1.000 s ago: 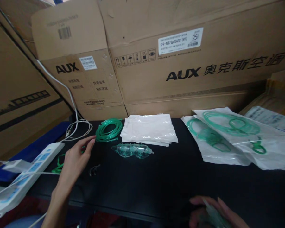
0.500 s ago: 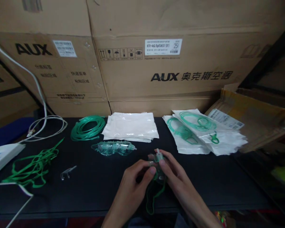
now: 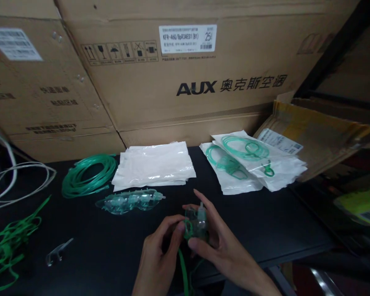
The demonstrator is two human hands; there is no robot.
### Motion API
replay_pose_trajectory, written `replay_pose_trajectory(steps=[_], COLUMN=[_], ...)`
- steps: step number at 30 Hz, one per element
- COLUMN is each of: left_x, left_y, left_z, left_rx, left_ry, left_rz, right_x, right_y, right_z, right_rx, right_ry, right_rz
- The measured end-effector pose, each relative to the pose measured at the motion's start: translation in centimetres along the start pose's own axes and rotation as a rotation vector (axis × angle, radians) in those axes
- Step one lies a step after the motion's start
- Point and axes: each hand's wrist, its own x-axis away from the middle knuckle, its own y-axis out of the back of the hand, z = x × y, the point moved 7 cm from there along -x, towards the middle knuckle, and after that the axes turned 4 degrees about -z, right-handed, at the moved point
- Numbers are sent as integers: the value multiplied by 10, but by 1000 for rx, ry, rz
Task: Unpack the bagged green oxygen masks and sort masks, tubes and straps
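Note:
My right hand (image 3: pixel 214 236) is wrapped round a clear greenish oxygen mask (image 3: pixel 200 224), its pale connector pointing up between thumb and fingers. Pinched at the mask's left edge, my left hand (image 3: pixel 165 242) grips the green elastic strap (image 3: pixel 183 267) where it meets the mask. The strap's lower part hangs down past the table's front edge. Left of the hands lies a row of nested clear green masks (image 3: pixel 131 201) on the dark table. The fingertips behind the mask are partly hidden.
Coiled green tubing (image 3: pixel 89 174) and a stack of white pouches (image 3: pixel 154 166) lie at the back. Packed tubing sets (image 3: pixel 234 164) rest at right beside an open carton (image 3: pixel 314 139). Tangled green straps (image 3: pixel 12 242) and a small clear nasal-prong-like piece (image 3: pixel 57 251) lie at left.
The view has swung right, so the table's things sit further left. The mask has turned in my hands, and my right hand now holds more of its body. My left fingers have moved onto the strap.

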Motion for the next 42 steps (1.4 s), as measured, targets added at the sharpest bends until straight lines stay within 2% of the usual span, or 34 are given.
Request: replay_pose_trajectory(steps=[5,9,13,17,22,25,35,39,42], left_x=[3,6,7,9,10,12,15,16,22], left_y=[0,1,0,-2,-8,-9,-3,-3,-4], left_z=[-1,-9,-15,-18,-16,-14,-16,-21,-30], left_rx=[-117,-163,-169,-149,-156,-156,-117,-136,-137], left_ry=[-71,-166,-211,-222,-179,-148,-165,-245,-382], left_rz=[16,-8,-17,-16,18,24,-29,-52,-71], right_x=[2,2,3,8,14,14,15,17,20], right_y=[3,-1,-1,0,-3,-5,-2,-6,-7], right_z=[3,11,14,18,21,14,0,9,23], right_rx=[331,378,464,662,828,907,967,953,919], right_ry=[124,223,250,329,579,632,617,722,809], right_rz=[8,4,-31,-72,-190,-202,-122,-249,-370])
